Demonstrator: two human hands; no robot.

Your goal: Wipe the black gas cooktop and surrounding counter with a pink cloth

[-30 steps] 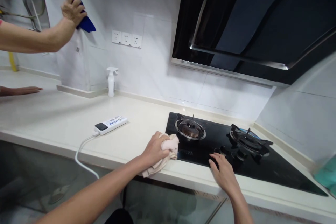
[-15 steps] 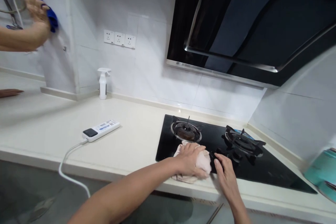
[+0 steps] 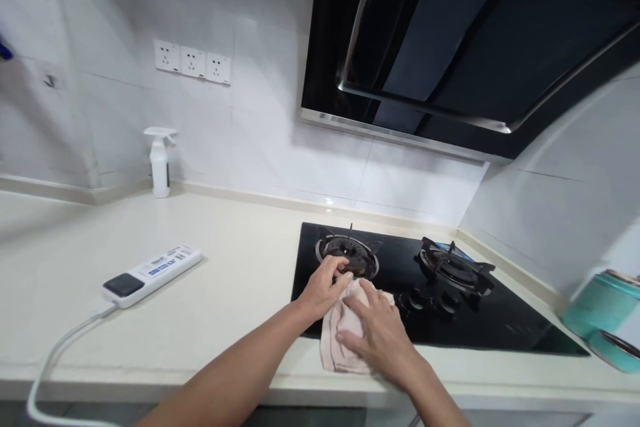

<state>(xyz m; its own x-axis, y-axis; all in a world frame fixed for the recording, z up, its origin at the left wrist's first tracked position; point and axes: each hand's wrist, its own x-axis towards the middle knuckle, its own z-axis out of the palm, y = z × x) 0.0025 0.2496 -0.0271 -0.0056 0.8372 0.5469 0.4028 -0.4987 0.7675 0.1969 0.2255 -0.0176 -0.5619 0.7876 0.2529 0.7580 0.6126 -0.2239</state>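
Observation:
A pale pink cloth [image 3: 334, 347] lies over the front left edge of the black gas hob [image 3: 500, 327] and onto the cream worktop [image 3: 240, 280]. My left hand [image 3: 324, 285] has its fingers curled on the cloth's upper edge, right beside the left burner [image 3: 361, 255]. My right hand [image 3: 376, 337] lies flat on top of the cloth with its fingers stretched out, pressing it down. The right burner [image 3: 454, 267] and the hob's knobs [image 3: 425, 300] sit just to the right of my hands.
A white power strip [image 3: 150, 273] with its cable lies on the worktop at left. A white spray bottle [image 3: 160, 163] stands by the tiled wall under three sockets [image 3: 193, 61]. A black range hood [image 3: 450, 47] overhangs the hob. Teal tins [image 3: 605, 313] stand at far right.
My right hand left the knob and came down flat on the cloth. My left hand slid up toward the left burner. The view swung right, and the other person's arm is gone from sight.

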